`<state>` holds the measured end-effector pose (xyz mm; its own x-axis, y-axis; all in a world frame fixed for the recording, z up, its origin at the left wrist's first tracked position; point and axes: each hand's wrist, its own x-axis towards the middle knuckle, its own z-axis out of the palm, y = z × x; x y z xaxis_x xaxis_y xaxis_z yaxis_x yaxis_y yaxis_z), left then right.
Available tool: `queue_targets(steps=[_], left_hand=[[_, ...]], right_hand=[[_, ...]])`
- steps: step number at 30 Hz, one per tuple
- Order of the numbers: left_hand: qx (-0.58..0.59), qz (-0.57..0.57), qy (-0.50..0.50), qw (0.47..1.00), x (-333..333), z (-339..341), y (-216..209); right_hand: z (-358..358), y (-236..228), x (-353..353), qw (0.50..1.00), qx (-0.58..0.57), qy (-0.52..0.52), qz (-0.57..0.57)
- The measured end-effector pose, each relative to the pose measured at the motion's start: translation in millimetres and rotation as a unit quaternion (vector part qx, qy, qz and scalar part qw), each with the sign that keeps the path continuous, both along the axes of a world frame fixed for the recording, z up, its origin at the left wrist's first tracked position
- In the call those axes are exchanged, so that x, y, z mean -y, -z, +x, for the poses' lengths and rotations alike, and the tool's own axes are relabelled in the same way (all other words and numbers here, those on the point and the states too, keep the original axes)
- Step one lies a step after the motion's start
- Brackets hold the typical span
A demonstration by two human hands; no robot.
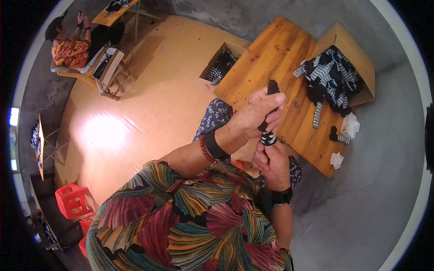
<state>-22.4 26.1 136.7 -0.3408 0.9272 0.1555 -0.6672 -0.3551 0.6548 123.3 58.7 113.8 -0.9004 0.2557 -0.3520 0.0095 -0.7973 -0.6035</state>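
My left hand (257, 113) is closed around the upper part of a rolled black-and-white striped sock (269, 137), whose black end sticks out above my fingers. My right hand (272, 163) grips the lower end of the same roll from below. Both hands are raised in front of my chest, over the near edge of the wooden table (271, 58). A heap of black, grey and white striped socks (330, 79) spills from an open cardboard box (355, 49) onto the table's right side.
A second cardboard box with striped socks (221, 65) stands on the floor left of the table. White paper tags (350, 126) lie at the table's right end. A seated person (72, 45) is at the far left. Red plastic stools (72, 201) stand at lower left.
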Motion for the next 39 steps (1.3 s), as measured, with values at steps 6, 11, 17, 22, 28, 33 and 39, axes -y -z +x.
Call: queue_targets(steps=[6,11,17,22,28,33,39], left_hand=[[0.095,-0.004,-0.085,0.992,-3,-6,-3],[0.158,0.016,-0.072,0.985,-6,12,2],[0.077,0.052,-0.071,0.993,0,19,1],[0.051,-0.015,-0.094,0.994,1,5,5],[0.043,0.009,-0.083,0.996,4,-8,-4],[0.022,-0.021,0.009,0.999,-1,-8,-3],[0.057,0.002,0.104,0.993,-7,-2,8]], right_hand=[[12,1,-4,0.965,0.152,0.041,0.208],[7,1,3,0.978,0.095,0.073,0.172],[1,5,-1,0.999,-0.025,-0.011,0.025],[1,-7,-1,0.987,0.093,0.021,0.132],[18,2,-16,0.918,0.169,0.036,0.356],[22,2,-21,0.888,0.171,0.072,0.420],[13,5,-9,0.970,0.151,0.059,0.181]])
